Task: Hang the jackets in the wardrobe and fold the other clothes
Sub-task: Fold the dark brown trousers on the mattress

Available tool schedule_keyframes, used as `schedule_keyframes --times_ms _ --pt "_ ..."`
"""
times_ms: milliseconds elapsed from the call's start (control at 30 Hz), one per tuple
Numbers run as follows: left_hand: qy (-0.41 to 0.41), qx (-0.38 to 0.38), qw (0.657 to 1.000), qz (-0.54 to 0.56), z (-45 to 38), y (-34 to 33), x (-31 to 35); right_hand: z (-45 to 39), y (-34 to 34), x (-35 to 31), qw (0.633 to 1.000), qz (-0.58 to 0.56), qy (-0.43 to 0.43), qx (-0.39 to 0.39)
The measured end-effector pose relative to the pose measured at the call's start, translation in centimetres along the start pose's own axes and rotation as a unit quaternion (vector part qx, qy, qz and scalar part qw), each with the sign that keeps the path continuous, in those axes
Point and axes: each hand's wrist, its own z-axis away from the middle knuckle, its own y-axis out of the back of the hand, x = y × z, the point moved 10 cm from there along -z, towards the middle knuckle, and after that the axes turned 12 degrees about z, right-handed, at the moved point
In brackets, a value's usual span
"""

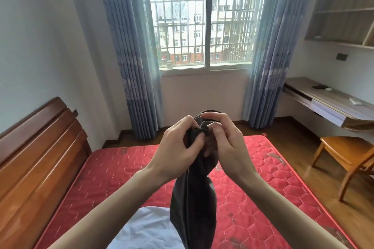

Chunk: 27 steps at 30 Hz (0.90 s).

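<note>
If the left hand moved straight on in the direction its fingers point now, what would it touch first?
The left hand points right, across the dark garment it grips. Just past that cloth is the right hand, holding the same top edge, so it would probably meet those fingers first, though depth is hard to judge.

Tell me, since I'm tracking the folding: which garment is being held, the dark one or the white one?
The dark garment: both hands grip its top above the red mattress. The white garment lies untouched.
</note>
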Motion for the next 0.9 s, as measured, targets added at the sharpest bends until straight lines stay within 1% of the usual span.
schedule_keyframes --times_ms 33,67,100,167,200,233,300,367,433,567,667,833,900 --pt "0.01 -0.002 1.0 0.011 0.0 -0.1 -0.3 0.0 0.1 -0.3 1.0 0.015 0.014 -0.007" --pt "0.019 -0.007 1.0 0.022 0.1 -0.2 -0.6 -0.1 0.5 -0.6 0.997 0.059 0.039 -0.012" --pt "0.025 -0.015 0.999 0.03 0.2 -0.3 -0.8 -0.3 1.0 -1.0 0.989 0.129 0.072 -0.013" --pt "0.036 -0.033 0.998 0.042 0.4 -0.4 -1.1 -1.3 2.2 -1.3 0.947 0.29 0.138 -0.012" --pt "0.04 -0.041 0.997 0.047 0.5 -0.4 -1.2 -1.9 2.9 -1.1 0.923 0.347 0.164 -0.022" --pt "0.041 -0.048 0.997 0.051 0.6 -0.2 -1.1 -2.5 3.5 -0.7 0.904 0.385 0.178 -0.044" --pt "0.037 -0.057 0.996 0.058 0.6 0.3 -1.0 -3.6 4.4 1.0 0.875 0.433 0.18 -0.119" --pt "0.036 -0.065 0.995 0.063 0.3 0.8 -1.0 -4.3 4.9 2.7 0.86 0.438 0.156 -0.209" --pt "0.042 -0.08 0.994 0.059 0.1 1.2 -1.4 -4.7 5.0 3.7 0.857 0.411 0.132 -0.281" --pt "0.041 -0.115 0.992 0.02 -0.2 1.9 -2.0 -5.0 5.1 2.9 0.856 0.368 0.15 -0.329" --pt "0.009 -0.132 0.991 -0.025 -0.6 2.8 -1.6 -5.0 5.7 0.7 0.864 0.346 0.173 -0.321" --pt "-0.06 -0.138 0.983 -0.105 -2.7 3.9 0.4 -6.0 7.1 -3.4 0.88 0.341 0.209 -0.256" --pt "-0.078 -0.138 0.98 -0.119 -4.0 4.3 1.3 -6.7 8.0 -4.6 0.889 0.336 0.204 -0.234"
